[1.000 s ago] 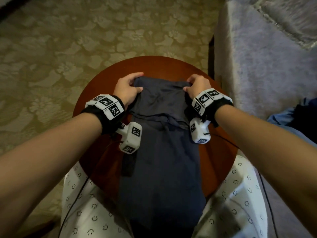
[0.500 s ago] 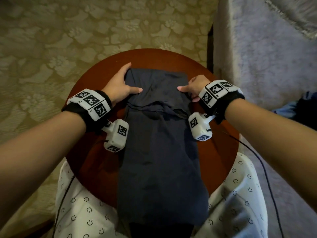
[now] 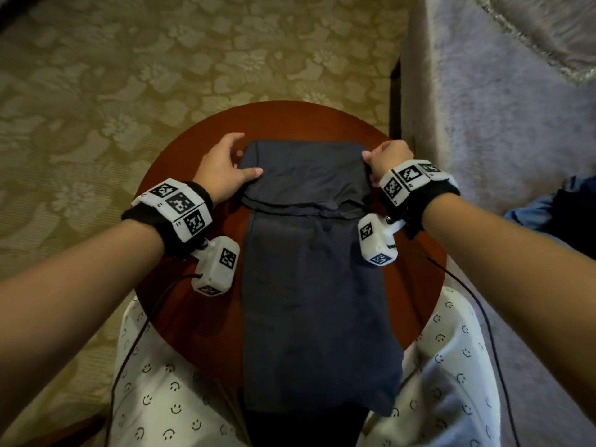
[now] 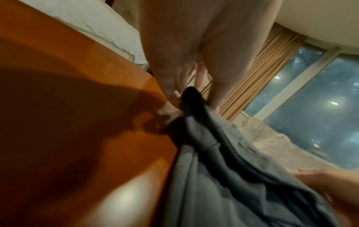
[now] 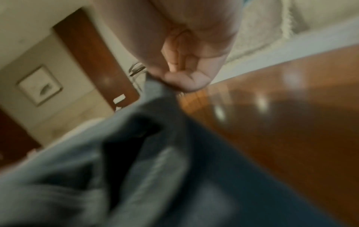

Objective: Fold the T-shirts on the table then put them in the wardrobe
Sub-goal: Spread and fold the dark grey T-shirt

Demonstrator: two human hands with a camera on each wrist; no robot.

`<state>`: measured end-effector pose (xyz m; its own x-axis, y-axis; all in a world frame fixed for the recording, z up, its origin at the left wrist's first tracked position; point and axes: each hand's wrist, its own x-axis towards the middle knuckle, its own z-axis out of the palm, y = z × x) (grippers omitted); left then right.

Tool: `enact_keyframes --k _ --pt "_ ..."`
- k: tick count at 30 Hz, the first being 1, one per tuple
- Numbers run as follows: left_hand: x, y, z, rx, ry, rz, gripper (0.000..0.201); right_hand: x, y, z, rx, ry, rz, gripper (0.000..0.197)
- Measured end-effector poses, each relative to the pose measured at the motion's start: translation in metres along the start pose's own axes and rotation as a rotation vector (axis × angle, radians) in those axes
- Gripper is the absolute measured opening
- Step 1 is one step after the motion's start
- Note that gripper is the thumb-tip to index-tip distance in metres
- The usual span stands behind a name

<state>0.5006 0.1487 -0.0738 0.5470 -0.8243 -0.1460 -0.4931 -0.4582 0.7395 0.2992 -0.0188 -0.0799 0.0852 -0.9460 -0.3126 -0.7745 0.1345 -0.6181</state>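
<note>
A dark grey T-shirt (image 3: 309, 285) lies as a long narrow strip on the round red-brown table (image 3: 290, 124), its near end hanging over the front edge onto my lap. Its far end is folded back on itself. My left hand (image 3: 246, 154) is at the fold's far left corner, with the thumb lying on the cloth and the fingers stretched out on the wood beside it. My right hand (image 3: 367, 158) is curled into a fist and pinches the far right corner. In the right wrist view the grey cloth (image 5: 155, 153) runs up into that pinch (image 5: 174, 83).
A grey-covered bed or sofa (image 3: 483, 108) stands close on the right of the table. A blue garment (image 3: 532, 214) lies at the right edge. Patterned carpet (image 3: 129, 75) surrounds the table. Thin cables (image 3: 477, 304) hang from my wrists over my lap.
Both hands have carried the folded end farther across the table and moved apart, flattening the bunched cloth. My left hand's fingers have straightened out; the right still pinches.
</note>
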Motion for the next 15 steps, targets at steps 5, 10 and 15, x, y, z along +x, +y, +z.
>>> enact_keyframes --k 5,10,15 --pt "-0.001 0.018 0.000 0.198 0.100 0.212 0.043 0.000 0.014 -0.017 -0.001 -0.097 -0.054 0.028" --pt "-0.001 0.035 0.023 0.269 -0.073 0.316 0.045 -0.014 0.014 -0.020 -0.274 0.004 -0.093 0.034" --pt "0.003 0.038 0.046 0.618 -0.388 0.308 0.050 -0.043 -0.005 0.005 -0.394 0.025 -0.519 0.048"
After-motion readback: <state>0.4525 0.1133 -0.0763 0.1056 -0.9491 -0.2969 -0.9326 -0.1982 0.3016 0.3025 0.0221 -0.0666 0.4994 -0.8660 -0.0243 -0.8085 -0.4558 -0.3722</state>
